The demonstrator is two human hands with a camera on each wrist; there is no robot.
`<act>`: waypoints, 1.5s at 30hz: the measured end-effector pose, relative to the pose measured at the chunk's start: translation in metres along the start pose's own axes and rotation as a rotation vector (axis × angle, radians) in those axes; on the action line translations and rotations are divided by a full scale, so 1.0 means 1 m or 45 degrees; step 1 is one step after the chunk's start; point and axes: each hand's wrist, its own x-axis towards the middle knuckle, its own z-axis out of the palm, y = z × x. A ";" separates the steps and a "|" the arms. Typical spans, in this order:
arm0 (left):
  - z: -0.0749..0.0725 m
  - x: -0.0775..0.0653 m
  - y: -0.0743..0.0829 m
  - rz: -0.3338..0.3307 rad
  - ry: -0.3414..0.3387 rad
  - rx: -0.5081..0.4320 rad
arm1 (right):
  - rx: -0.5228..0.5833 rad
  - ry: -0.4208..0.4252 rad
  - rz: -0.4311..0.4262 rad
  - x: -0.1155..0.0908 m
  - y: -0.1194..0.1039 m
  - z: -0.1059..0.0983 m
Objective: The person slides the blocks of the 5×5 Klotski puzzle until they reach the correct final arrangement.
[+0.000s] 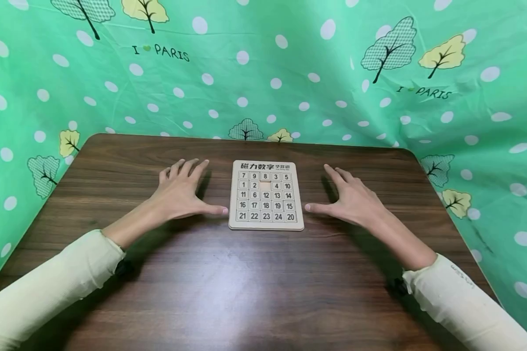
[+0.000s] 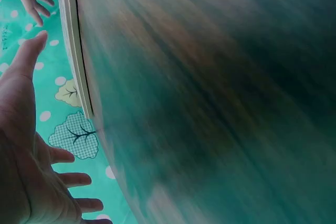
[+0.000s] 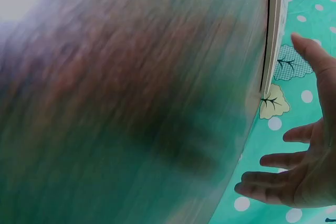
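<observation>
Fingers and thumbs are held spread apart on the left hand and the right hand. Between them, a number puzzle is laid flat, its side edges neared by the thumbs. Broad room is left on the table toward the near side; the far edge is bordered by green dotted cloth.

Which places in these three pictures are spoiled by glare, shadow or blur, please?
Head view: pale glare on the near part of the table, dark shadows by the left hand and right hand, while the number puzzle stays legible; left wrist view: tabletop smeared, with a greenish sheen; right wrist view: tabletop also streaky, bright glare in the upper left corner.
</observation>
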 end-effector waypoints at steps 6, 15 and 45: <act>0.003 0.006 0.009 0.017 -0.038 -0.014 | 0.068 0.011 -0.072 0.003 -0.007 0.002; 0.010 0.011 0.022 0.090 -0.079 -0.009 | 0.090 0.006 -0.200 0.010 -0.021 0.008; 0.009 0.025 0.032 0.128 -0.283 0.063 | 0.047 -0.072 -0.441 0.030 -0.069 0.023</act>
